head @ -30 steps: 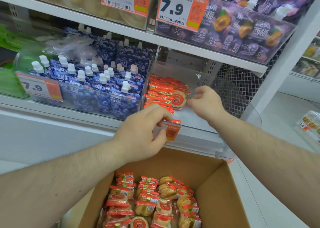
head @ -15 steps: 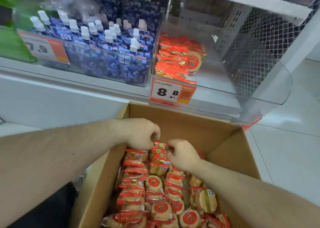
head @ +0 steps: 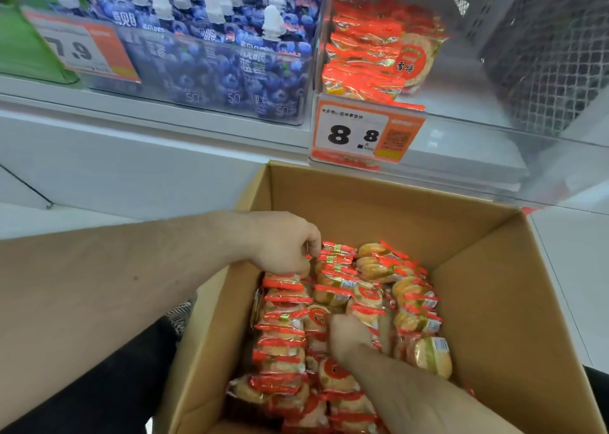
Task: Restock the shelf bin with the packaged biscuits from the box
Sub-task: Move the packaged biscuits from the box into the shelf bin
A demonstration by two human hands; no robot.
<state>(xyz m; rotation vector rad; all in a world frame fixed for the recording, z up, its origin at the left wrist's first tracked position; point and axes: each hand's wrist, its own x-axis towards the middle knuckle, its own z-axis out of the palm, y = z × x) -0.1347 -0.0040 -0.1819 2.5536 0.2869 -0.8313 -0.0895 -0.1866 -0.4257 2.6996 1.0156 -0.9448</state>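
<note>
The packaged biscuits (head: 333, 305) lie in close rows inside the open cardboard box (head: 487, 301), round pale cakes in clear wrap with red-orange bands, filling most of its floor. A smaller heap of the same packs (head: 369, 54) sits in the clear shelf bin (head: 468, 71) just above and behind the box, piled against the bin's left wall, with bare bin floor to its right. An orange and white price tag (head: 365, 133) reading 8.8 hangs on the bin's front edge.

The left hand (head: 283, 244) is down at the far left corner of the box, fingers curled into the top of a row of packs; it appears to pinch one, though the fingertips are hidden. The right hand (head: 346, 334) is blurred and pressed down among the packs in the middle of the box; I cannot tell whether it grips anything.

To the left of the shelf bin stands another clear bin of blue pouches with white caps (head: 211, 38), carrying a 7.9 tag (head: 82, 48). A wire mesh panel (head: 547, 48) closes the shelf on the right
</note>
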